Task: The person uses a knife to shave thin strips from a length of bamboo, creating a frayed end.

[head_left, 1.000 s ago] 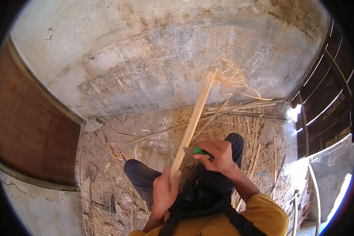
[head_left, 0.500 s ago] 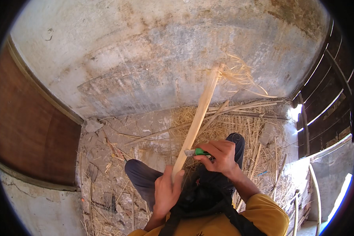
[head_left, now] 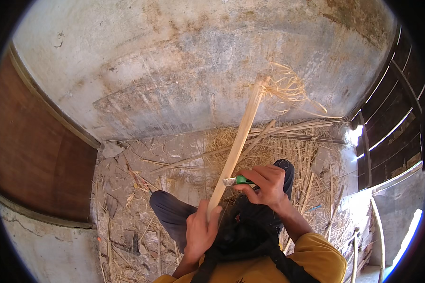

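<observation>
Knife [head_left: 239,180] set crosswise to the pale strip [head_left: 240,141]!

At the strip's near end, the left hand [head_left: 200,231] has its grip pinching the wood, thumb on the right side. The strip's long axis slants forward and rightward to curled shavings [head_left: 290,89] at its far end. Right of the strip, the right hand [head_left: 267,186] curls its grip round the knife's green handle, knuckles up, blade seemingly touching the strip's edge.

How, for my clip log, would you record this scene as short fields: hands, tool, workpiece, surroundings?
Left grip: closed around the near end of the wooden stick
Right grip: holding the green knife
Blade: at the stick's right edge, beyond the left grip
Far end: curled shavings attached
Floor: littered with straw-like strips
Ahead: stained wall
</observation>
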Available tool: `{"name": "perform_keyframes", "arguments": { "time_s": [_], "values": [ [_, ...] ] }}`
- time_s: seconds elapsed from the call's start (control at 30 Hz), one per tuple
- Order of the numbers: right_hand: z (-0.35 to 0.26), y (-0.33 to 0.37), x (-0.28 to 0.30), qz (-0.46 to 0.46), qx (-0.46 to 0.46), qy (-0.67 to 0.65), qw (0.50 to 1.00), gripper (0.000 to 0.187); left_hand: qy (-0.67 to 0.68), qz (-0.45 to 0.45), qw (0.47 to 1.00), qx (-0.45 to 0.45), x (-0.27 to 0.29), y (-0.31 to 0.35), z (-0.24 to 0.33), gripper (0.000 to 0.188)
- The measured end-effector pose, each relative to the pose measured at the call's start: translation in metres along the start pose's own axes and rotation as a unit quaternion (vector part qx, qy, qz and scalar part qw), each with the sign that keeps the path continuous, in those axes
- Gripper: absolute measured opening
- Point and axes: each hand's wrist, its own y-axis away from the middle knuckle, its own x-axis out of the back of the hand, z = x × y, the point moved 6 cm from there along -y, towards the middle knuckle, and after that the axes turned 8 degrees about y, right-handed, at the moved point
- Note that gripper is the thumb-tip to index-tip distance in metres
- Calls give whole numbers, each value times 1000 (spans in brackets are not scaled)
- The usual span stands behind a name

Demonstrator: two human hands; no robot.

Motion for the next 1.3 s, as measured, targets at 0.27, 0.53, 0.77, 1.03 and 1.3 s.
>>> {"name": "perform_keyframes", "arguments": {
  "time_s": [0.27, 0.53, 0.77, 1.03, 1.3],
  "values": [
    [4, -2, -2, -12, -2, 18, 1000, 32, -2, -3, 1000, 4, 3, 2, 1, 22],
    [9, -5, 0, -8, -22, 13, 1000, 30, -3, -12, 999, 33, 5, 8, -6, 21],
    [89, -17, 12, 91, -161, 49, 981, 24, 23, -35, 998, 48, -7, 32, -30, 26],
    [127, -4, -21, 20, -251, -129, 959, 32, 40, -55, 994, 91, -2, 33, -58, 28],
    [98, 0, -42, -138, -311, -414, 844, 44, 214, -126, 938, 240, -12, 33, -74, 56]
  ]
}}
